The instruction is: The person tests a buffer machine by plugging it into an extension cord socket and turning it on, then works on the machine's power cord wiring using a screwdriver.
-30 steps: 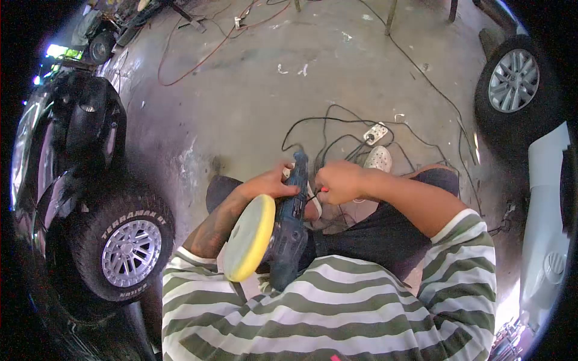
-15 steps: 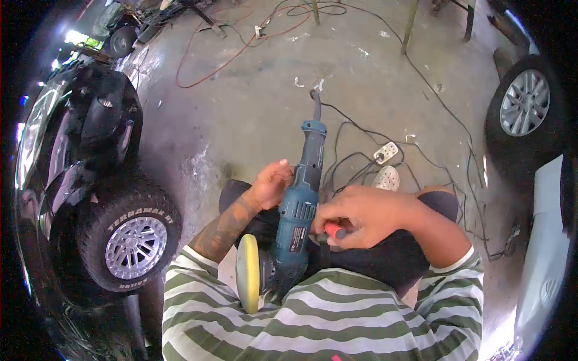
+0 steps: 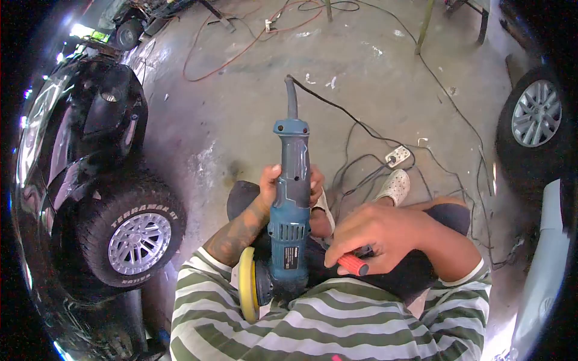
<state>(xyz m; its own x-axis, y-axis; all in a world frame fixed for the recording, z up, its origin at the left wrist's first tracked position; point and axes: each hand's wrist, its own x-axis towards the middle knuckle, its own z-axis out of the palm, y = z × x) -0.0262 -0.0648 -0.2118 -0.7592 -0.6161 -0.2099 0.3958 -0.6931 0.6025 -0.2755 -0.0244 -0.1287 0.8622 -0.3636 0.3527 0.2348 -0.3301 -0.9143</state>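
Observation:
A blue and grey electric polisher (image 3: 292,207) lies upright along my lap, its yellow foam pad (image 3: 247,286) facing left near my striped shirt. My left hand (image 3: 271,189) is wrapped around its grey body, thumb on the left side and fingers showing on the right. In my right hand (image 3: 376,237), just right of the polisher, is a screwdriver (image 3: 353,264) with a ribbed red handle. The handle's dark end points down and to the right; my fingers hide most of the shaft. From the polisher's top, a black power cord (image 3: 337,107) runs off to the right.
A white power strip (image 3: 397,157) with tangled cables lies on the concrete floor (image 3: 235,120), beyond my light clog (image 3: 395,186). At left stands a black vehicle with a large tyre (image 3: 135,240); another wheel (image 3: 536,114) is at right. An orange hose (image 3: 192,66) curls farther off.
The polisher has turned more upright, its top moving left. My left hand now wraps around its body. My right hand has drawn away to the right and down with the screwdriver, showing more of the red handle.

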